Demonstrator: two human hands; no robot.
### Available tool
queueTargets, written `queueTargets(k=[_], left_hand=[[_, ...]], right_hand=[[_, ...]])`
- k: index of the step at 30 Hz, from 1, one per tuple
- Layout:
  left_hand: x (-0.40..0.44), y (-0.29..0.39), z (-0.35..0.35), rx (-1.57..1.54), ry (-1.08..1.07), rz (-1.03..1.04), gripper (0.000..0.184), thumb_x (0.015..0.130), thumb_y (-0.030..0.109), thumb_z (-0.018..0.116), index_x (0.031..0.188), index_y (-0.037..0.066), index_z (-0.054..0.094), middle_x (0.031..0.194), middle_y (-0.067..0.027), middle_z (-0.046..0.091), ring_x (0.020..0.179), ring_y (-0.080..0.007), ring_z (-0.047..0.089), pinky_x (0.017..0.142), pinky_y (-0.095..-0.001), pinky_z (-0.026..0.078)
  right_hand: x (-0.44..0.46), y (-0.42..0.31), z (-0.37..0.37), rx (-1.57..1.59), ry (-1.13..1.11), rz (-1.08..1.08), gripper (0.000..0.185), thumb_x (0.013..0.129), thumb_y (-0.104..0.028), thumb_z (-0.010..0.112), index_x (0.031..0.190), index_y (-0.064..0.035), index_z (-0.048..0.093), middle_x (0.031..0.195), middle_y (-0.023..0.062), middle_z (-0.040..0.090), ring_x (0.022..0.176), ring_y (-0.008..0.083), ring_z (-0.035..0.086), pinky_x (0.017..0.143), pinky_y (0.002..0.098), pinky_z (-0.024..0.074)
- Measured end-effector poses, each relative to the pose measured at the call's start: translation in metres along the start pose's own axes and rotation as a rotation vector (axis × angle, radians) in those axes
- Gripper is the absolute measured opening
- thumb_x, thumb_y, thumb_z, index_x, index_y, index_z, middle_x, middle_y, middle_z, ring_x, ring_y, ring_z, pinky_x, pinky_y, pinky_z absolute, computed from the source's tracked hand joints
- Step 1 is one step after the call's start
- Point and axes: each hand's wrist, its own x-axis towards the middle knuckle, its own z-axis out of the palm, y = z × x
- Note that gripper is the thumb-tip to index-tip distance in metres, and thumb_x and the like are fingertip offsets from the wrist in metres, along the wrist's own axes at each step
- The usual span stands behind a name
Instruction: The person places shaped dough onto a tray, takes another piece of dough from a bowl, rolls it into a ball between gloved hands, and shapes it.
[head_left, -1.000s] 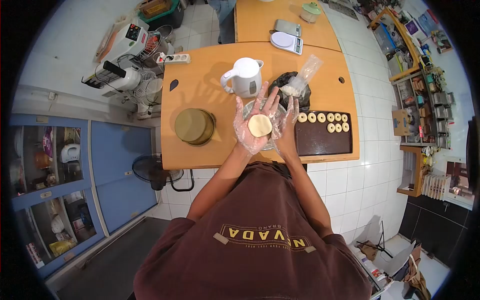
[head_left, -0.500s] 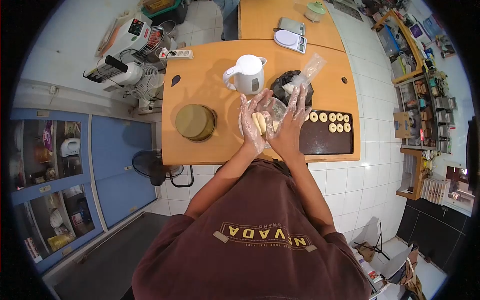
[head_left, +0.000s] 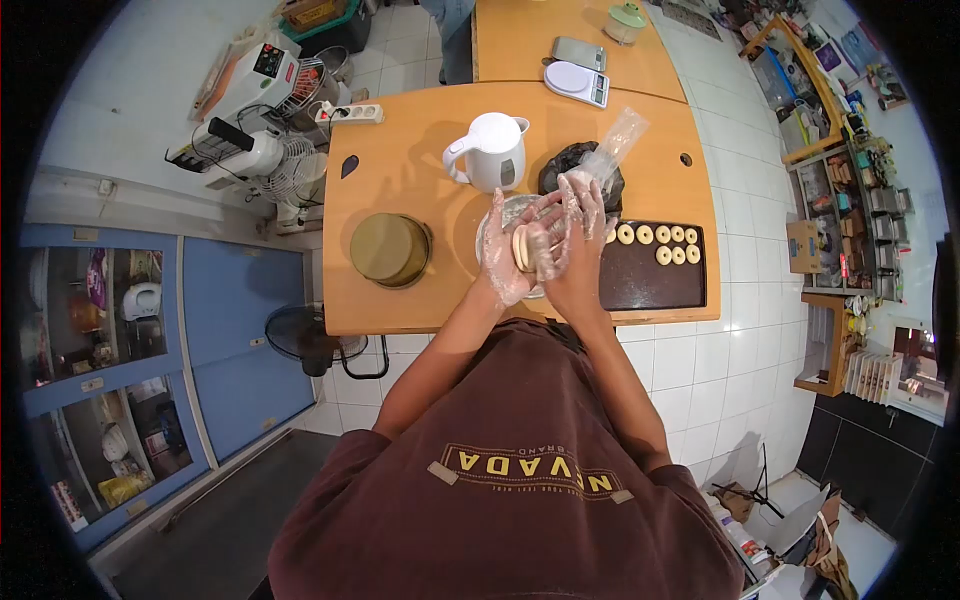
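Note:
My left hand point(head_left: 500, 262), dusted with flour, lies palm up and cradles a pale piece of dough point(head_left: 520, 248), which looks like two rolls side by side. Close against it is my right hand point(head_left: 577, 240), also floury, with its fingers stretched out and its thumb blurred near the dough. Whether that thumb touches the dough I cannot tell. Under both hands is a bowl point(head_left: 482, 222), mostly hidden. To the right, a dark baking tray point(head_left: 650, 288) bears several dough rings point(head_left: 662, 234) at its far side.
A white electric kettle point(head_left: 495, 150) stands beyond the bowl, beside a black plastic bag point(head_left: 568, 160) with a clear bag point(head_left: 625, 135). On the left sits a round tan container point(head_left: 388, 248). Kitchen scales point(head_left: 577, 82) and a power strip point(head_left: 352, 114) lie farther back.
My right hand has drawn its spread fingers closer together and shifted slightly left, its thumb moving by the dough. My left hand still holds the dough in nearly the same place.

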Motion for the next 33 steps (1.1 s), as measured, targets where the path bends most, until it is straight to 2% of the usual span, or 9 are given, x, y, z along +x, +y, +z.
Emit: queueTargets(k=[1,6,11,17,22,24,28,31,33], left_hand=[[-0.002,0.001,0.0,-0.027,0.01,0.001,0.085,0.1,0.075,0.036,0.139,0.002,0.056,0.13,-0.0138,0.066,0.109,-0.0244,0.068,0.099,-0.0387,0.055],[-0.004,0.002,-0.01,0.132,0.037,0.127,0.081,0.102,0.071,0.037,0.138,0.002,0.057,0.132,-0.0132,0.065,0.114,-0.0234,0.066,0.103,-0.041,0.052],[-0.002,-0.006,-0.008,0.198,0.055,0.222,0.083,0.105,0.068,0.027,0.144,-0.001,0.05,0.143,-0.0174,0.057,0.133,-0.0296,0.053,0.115,-0.0462,0.041],[-0.006,-0.004,-0.013,0.385,0.024,0.356,0.076,0.107,0.062,0.027,0.145,0.0,0.049,0.143,-0.0158,0.055,0.134,-0.0272,0.05,0.113,-0.0447,0.043],[-0.016,0.006,-0.015,0.55,-0.018,0.355,0.052,0.107,0.045,0.051,0.134,0.001,0.058,0.133,-0.0089,0.06,0.129,-0.021,0.051,0.108,-0.0381,0.046],[-0.024,0.015,-0.016,0.65,-0.024,0.278,0.043,0.102,0.026,0.067,0.134,-0.001,0.058,0.125,-0.0064,0.062,0.119,-0.0176,0.059,0.103,-0.0347,0.05],[-0.031,0.024,-0.029,0.725,0.024,0.208,0.041,0.098,0.014,0.071,0.133,-0.003,0.058,0.126,-0.0093,0.063,0.114,-0.0175,0.064,0.099,-0.0344,0.054],[-0.033,0.029,-0.037,0.649,0.012,0.156,0.039,0.097,0.008,0.07,0.133,-0.003,0.058,0.133,-0.0123,0.062,0.119,-0.0201,0.064,0.1,-0.0375,0.054],[-0.033,0.031,-0.043,0.592,0.02,0.139,0.037,0.097,0.009,0.07,0.131,-0.003,0.059,0.133,-0.0123,0.062,0.118,-0.0212,0.064,0.1,-0.0387,0.055]], right_hand=[[0.001,0.003,-0.004,0.008,-0.016,0.002,0.058,0.098,-0.023,0.061,0.152,-0.007,0.046,0.154,0.0196,0.045,0.151,0.0424,0.028,0.115,0.0766,0.0073],[0.005,0.0,-0.031,0.142,-0.128,-0.1,0.038,0.087,-0.02,0.079,0.12,-0.0026,0.072,0.123,0.0211,0.067,0.121,0.0424,0.059,0.102,0.05,0.0482],[-0.003,-0.01,-0.027,0.246,-0.228,0.037,0.04,0.086,-0.021,0.081,0.118,0.0013,0.072,0.113,0.0236,0.07,0.105,0.0424,0.067,0.093,0.0473,0.0534],[-0.006,-0.015,-0.018,0.451,-0.191,0.279,0.028,0.089,-0.012,0.078,0.111,0.0037,0.074,0.1,0.0204,0.076,0.092,0.0299,0.076,0.082,0.0375,0.0585],[-0.009,-0.003,-0.014,0.682,-0.147,0.468,0.025,0.094,-0.003,0.073,0.118,0.0057,0.072,0.107,0.0118,0.076,0.098,0.0117,0.07,0.084,0.0281,0.057],[-0.009,0.001,-0.013,0.675,-0.068,0.433,0.023,0.093,-0.003,0.073,0.114,0.005,0.073,0.1,0.015,0.077,0.092,0.0171,0.074,0.081,0.0301,0.058],[-0.006,0.001,-0.019,0.561,-0.098,0.425,0.026,0.091,-0.008,0.076,0.114,0.0039,0.074,0.099,0.0174,0.077,0.091,0.0248,0.076,0.084,0.0346,0.0582],[-0.001,0.005,-0.025,0.368,-0.194,0.167,0.031,0.093,-0.005,0.075,0.123,0.0024,0.07,0.121,0.0124,0.07,0.101,0.0141,0.068,0.083,0.0291,0.0577],[0.007,-0.004,-0.041,0.403,-0.285,0.084,0.044,0.085,-0.006,0.079,0.128,0.0009,0.068,0.131,0.0168,0.066,0.111,0.0203,0.067,0.087,0.0332,0.0571]])
